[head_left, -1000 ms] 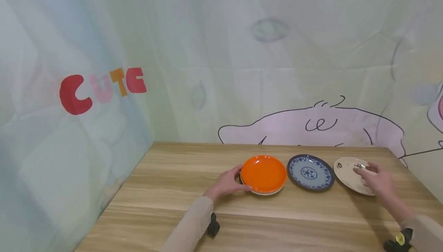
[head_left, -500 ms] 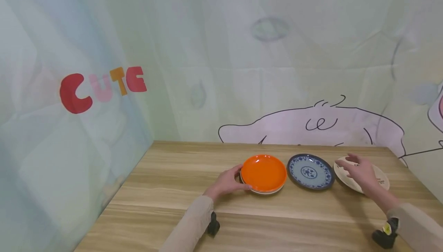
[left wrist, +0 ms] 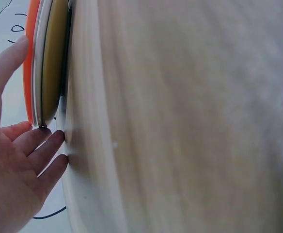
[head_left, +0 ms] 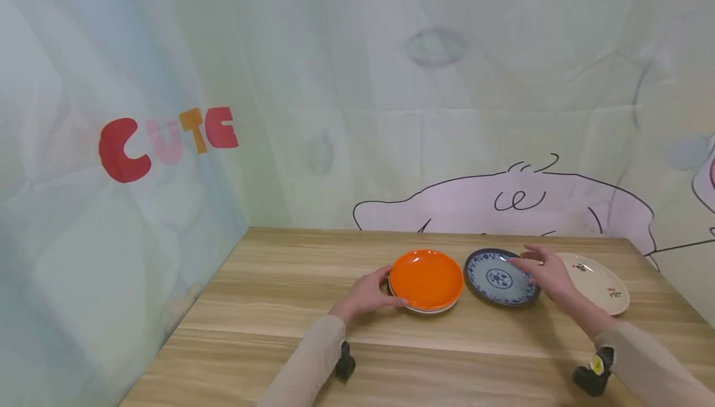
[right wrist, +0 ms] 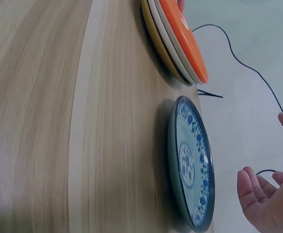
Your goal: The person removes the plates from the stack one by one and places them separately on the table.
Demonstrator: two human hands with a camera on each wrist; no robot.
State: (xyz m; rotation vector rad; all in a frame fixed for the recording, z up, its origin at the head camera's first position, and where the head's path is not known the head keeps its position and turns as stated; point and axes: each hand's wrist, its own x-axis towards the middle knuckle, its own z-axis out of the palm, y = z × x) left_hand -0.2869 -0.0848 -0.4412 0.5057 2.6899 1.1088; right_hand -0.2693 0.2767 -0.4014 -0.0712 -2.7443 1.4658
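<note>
My left hand (head_left: 365, 295) rests against the left side of a stack of plates, topped by an orange plate (head_left: 427, 279). In the left wrist view the thumb touches the orange rim, and the fingertips are at the stack's edge by the table. Below the orange plate are pale plates and a mustard-yellow plate (left wrist: 55, 63). Over the right part of a blue-and-white patterned plate (head_left: 494, 278) hovers my right hand (head_left: 550, 273), fingers loosely bent and holding nothing. The right wrist view shows this hand (right wrist: 272, 194) apart from the patterned plate.
A cream plate (head_left: 600, 289) with small printed motifs lies at the right, partly hidden by the right hand. All plates rest on a wooden table (head_left: 313, 264). A printed cloth backdrop (head_left: 335, 115) stands behind and to the left of the table.
My right hand has moved left from the cream plate to over the blue-patterned plate, uncovering the cream plate's right side. The left hand and the plates have stayed put.
</note>
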